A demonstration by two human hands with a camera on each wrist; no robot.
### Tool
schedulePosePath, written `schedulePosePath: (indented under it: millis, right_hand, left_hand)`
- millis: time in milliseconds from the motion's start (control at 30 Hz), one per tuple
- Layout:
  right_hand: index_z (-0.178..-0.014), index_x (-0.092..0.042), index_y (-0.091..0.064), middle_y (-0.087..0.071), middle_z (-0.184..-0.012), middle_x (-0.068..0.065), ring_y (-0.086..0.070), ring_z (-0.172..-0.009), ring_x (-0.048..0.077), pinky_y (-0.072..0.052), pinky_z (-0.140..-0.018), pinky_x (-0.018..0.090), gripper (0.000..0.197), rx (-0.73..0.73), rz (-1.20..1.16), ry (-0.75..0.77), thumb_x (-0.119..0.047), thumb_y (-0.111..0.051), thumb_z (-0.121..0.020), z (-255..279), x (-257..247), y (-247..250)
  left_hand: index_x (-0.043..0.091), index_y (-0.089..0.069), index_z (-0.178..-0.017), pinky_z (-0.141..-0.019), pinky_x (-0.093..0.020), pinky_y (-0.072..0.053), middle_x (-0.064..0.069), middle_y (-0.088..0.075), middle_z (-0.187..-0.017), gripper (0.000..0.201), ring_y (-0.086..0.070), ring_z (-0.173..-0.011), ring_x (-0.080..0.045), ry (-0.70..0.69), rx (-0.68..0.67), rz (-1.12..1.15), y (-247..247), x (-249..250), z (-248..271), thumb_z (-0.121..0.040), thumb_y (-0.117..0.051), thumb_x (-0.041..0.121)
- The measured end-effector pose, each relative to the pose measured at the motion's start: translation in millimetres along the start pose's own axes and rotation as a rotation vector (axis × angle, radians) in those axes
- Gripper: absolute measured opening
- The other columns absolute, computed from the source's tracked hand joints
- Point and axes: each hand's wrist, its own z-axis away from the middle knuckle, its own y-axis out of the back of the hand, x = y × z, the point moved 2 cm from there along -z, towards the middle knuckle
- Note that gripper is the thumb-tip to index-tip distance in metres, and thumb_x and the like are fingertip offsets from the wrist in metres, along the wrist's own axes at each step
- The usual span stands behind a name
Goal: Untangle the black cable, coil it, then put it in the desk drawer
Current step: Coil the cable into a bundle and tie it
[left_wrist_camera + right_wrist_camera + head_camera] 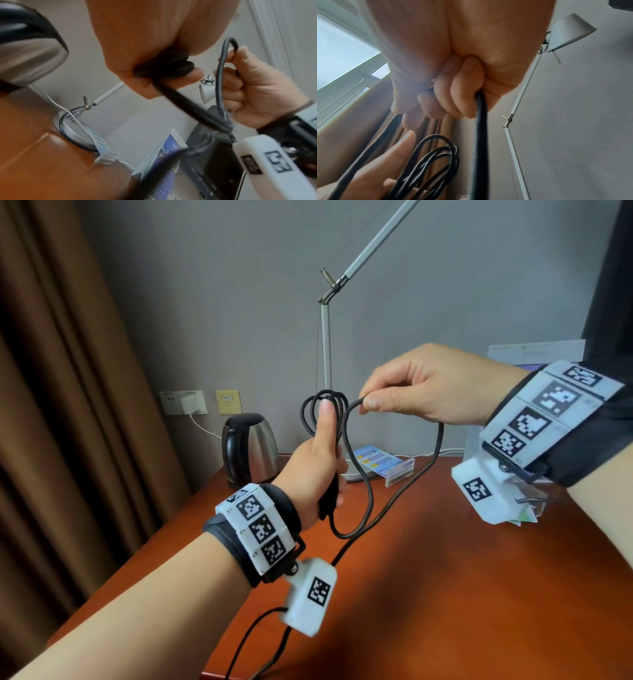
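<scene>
My left hand (pixel 320 463) holds several loops of the black cable (pixel 323 405) upright above the desk, thumb raised along them. In the left wrist view the bundle (pixel 171 66) is clamped in the left hand (pixel 154 54). My right hand (pixel 428 385) pinches a fresh bend of the cable (pixel 356 405) just right of the loops. From that hand (pixel 457 92) a strand (pixel 481 135) drops down, with the loops (pixel 440 155) below it. Slack cable (pixel 404 484) hangs to the desk and runs off its front edge. No drawer is in view.
The reddish wooden desk (pixel 445 594) holds a steel kettle (pixel 250 450) at the back left, a desk lamp arm (pixel 325 337) and an acrylic card stand (pixel 387 467). A brown curtain (pixel 61 405) hangs left. A wall socket with white charger (pixel 185 402) sits behind.
</scene>
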Motion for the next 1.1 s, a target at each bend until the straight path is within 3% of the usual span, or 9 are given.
schedulePosePath:
  millis: [100,233,333,533,600,733,933,1033,1100]
  right_hand:
    - [-0.098,-0.023,-0.076,-0.07,-0.074,-0.023,-0.061,-0.069,-0.004,-0.043,-0.069,0.013,0.012,0.038,0.001,-0.007,-0.026,-0.064,-0.099,-2,6,-1]
    - [-0.098,-0.025,-0.076,-0.075,-0.094,-0.007,-0.067,-0.094,0.01,-0.048,-0.093,0.034,0.014,0.079,0.058,-0.016,-0.032,-0.063,-0.099,-6,10,-6]
    - [-0.095,-0.023,-0.074,-0.072,-0.087,0.004,-0.063,-0.084,0.019,-0.047,-0.082,0.033,0.018,0.121,0.115,-0.022,-0.038,-0.064,-0.097,-9,11,-9]
    - [-0.082,-0.024,-0.066,-0.053,-0.059,-0.005,-0.051,-0.062,-0.001,-0.032,-0.054,0.012,0.022,0.346,0.265,-0.052,-0.043,-0.065,-0.095,-8,13,-1]
    - [-0.081,-0.026,-0.065,-0.053,-0.06,-0.005,-0.052,-0.062,0.001,-0.033,-0.056,0.018,0.022,0.387,0.278,-0.078,-0.044,-0.065,-0.095,-8,13,2]
    - [-0.088,-0.023,-0.068,-0.06,-0.069,-0.002,-0.052,-0.065,0.013,-0.04,-0.063,0.029,0.029,0.325,0.203,-0.164,-0.05,-0.062,-0.095,-12,15,-5]
    - [-0.133,-0.035,-0.058,-0.062,-0.087,-0.021,-0.061,-0.089,0.003,-0.044,-0.082,0.026,0.048,0.073,0.108,-0.248,-0.062,-0.057,-0.093,-10,11,-36]
    - [-0.111,-0.013,-0.064,-0.052,-0.057,-0.017,-0.048,-0.05,0.003,-0.038,-0.052,0.021,0.029,0.086,-0.057,-0.276,-0.04,-0.057,-0.102,-17,26,-53]
    - [-0.108,0.003,-0.059,-0.037,-0.058,0.003,-0.025,-0.036,0.011,-0.022,-0.037,0.023,0.029,0.116,-0.415,-0.35,-0.026,-0.057,-0.103,-19,38,-67]
  left_hand:
    - [0.013,-0.048,-0.077,-0.046,-0.028,-0.035,-0.009,-0.043,-0.055,0.096,-0.039,-0.04,-0.023,-0.007,-0.109,-0.06,-6,2,7,-0.065,-0.02,0.104]
    - [0.023,-0.053,-0.083,-0.043,-0.026,-0.031,-0.006,-0.04,-0.05,0.056,-0.035,-0.036,-0.022,-0.135,-0.25,-0.224,-11,13,13,-0.085,-0.059,0.078]
    - [0.0,-0.056,-0.092,-0.043,-0.027,-0.025,-0.003,-0.037,-0.047,0.04,-0.032,-0.033,-0.022,-0.144,-0.261,-0.241,-10,12,12,-0.079,-0.076,0.032]
    - [0.02,-0.041,-0.049,-0.042,-0.025,-0.023,-0.004,-0.031,-0.044,0.023,-0.028,-0.031,-0.02,-0.102,-0.344,-0.196,-5,9,24,-0.064,-0.053,0.009]
    - [0.003,-0.041,-0.06,-0.044,-0.023,-0.023,-0.006,-0.027,-0.05,0.01,-0.022,-0.04,-0.019,-0.056,-0.349,-0.119,0,8,24,-0.063,-0.05,0.005]
    - [-0.019,-0.036,-0.091,-0.042,-0.018,-0.02,-0.018,-0.011,-0.081,0.039,-0.006,-0.059,-0.024,0.028,-0.328,0.078,6,7,22,-0.059,-0.047,0.001]
    - [0.012,-0.045,-0.101,-0.044,-0.021,-0.017,-0.013,-0.012,-0.079,0.041,-0.012,-0.053,-0.018,0.056,-0.281,0.235,9,7,20,-0.062,-0.049,0.002]
    - [0.015,-0.043,-0.099,-0.043,-0.022,-0.016,-0.002,-0.024,-0.07,0.035,-0.017,-0.051,-0.014,0.094,-0.335,0.331,12,5,15,-0.067,-0.051,0.002]
    - [0.015,-0.044,-0.098,-0.038,-0.022,-0.019,0.001,-0.028,-0.07,0.031,-0.019,-0.05,-0.012,0.158,-0.416,0.424,12,1,10,-0.07,-0.05,0.003]
